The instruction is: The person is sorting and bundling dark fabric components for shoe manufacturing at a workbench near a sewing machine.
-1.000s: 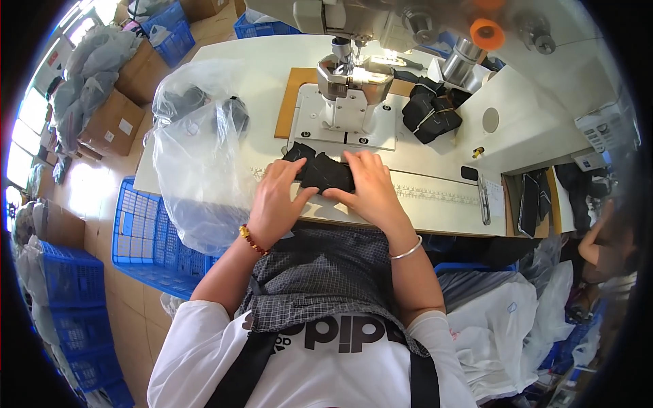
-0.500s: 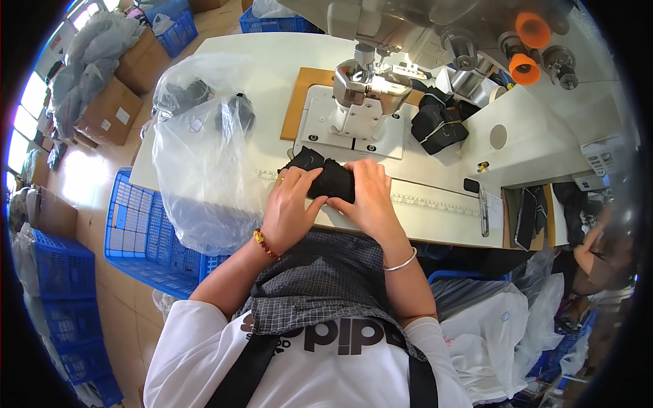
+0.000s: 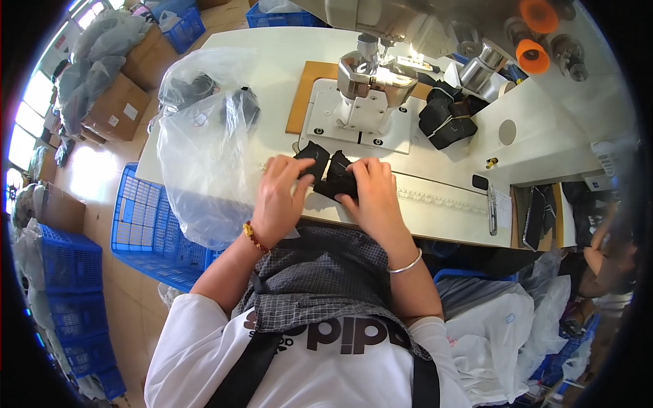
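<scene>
**Sewing station, both hands on black fabric piece**

- Stacked blue crates (image 3: 68, 272): far left, on the floor.
- Cardboard boxes (image 3: 119, 109): upper left, with grey bundles lying on top.
- Blue plastic basket (image 3: 146, 217): on the floor just beside the left edge of the tabletop.
- Clear plastic bag (image 3: 201, 160): large, crumpled, draped over the left end of the tabletop (image 3: 442, 211), dark items showing inside near its top.
- Left hand (image 3: 279, 200): fingers closed down on the left part of the black fabric piece, beaded bracelet at the wrist.
- Black fabric piece (image 3: 328, 171): small, flat on the white tabletop near its front edge, directly in front of the sewing machine base, pinned between the two hands.
- Right hand (image 3: 374, 194): fingers curled over and gripping the right part of the same piece, silver bangle at the wrist; the two hands sit close together.
- Sewing machine (image 3: 371, 85): grey head on a white base plate, behind the hands.
- Bundle of black pieces (image 3: 449, 119): right of the machine, well apart from the hands.
- Orange thread cones (image 3: 534, 34): upper right.
- White plastic bags (image 3: 503, 333): lower right, by the person's side.
</scene>
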A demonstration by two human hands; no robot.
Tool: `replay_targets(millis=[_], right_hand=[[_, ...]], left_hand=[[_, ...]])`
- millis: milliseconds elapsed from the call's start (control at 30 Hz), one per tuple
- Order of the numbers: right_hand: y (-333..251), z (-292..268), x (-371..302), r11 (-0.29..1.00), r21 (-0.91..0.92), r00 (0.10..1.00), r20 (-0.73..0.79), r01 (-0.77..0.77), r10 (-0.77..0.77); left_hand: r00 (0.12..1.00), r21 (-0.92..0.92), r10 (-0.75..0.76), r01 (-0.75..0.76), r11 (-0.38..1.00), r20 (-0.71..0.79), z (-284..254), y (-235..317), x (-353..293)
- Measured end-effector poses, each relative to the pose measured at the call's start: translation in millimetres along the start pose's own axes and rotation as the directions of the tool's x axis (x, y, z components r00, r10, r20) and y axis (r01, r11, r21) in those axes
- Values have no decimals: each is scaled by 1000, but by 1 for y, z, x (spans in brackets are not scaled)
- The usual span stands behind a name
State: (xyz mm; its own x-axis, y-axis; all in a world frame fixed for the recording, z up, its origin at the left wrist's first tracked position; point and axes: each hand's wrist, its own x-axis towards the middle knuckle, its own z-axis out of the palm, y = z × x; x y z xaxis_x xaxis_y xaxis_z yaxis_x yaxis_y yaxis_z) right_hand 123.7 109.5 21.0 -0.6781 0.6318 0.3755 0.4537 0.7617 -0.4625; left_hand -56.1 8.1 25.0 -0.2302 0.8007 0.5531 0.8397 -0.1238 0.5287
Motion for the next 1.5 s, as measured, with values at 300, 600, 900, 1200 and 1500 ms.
replay_targets(millis=[300, 600, 900, 1200, 1500], right_hand=[[3, -15, 35, 962, -81, 910, 314, -259, 272], [6, -11, 25, 979, -118, 956, 223, -169, 192], [-3, -14, 19, 976, 124, 963, 228, -177, 146], [1, 0, 45, 983, 184, 986, 164, -12, -19], [-6, 15, 84, 995, 19, 919, 382, 96, -96]], left_hand=[[929, 398, -244, 120, 910, 279, -4, -23, 45], [723, 309, -376, 232, 922, 580, -8, -32, 62], [870, 64, -299, 299, 952, 392, -8, -41, 32], [946, -532, -324, 281, 798, 14, -35, -29, 12], [913, -644, -353, 397, 654, 204, -61, -7, -3]])
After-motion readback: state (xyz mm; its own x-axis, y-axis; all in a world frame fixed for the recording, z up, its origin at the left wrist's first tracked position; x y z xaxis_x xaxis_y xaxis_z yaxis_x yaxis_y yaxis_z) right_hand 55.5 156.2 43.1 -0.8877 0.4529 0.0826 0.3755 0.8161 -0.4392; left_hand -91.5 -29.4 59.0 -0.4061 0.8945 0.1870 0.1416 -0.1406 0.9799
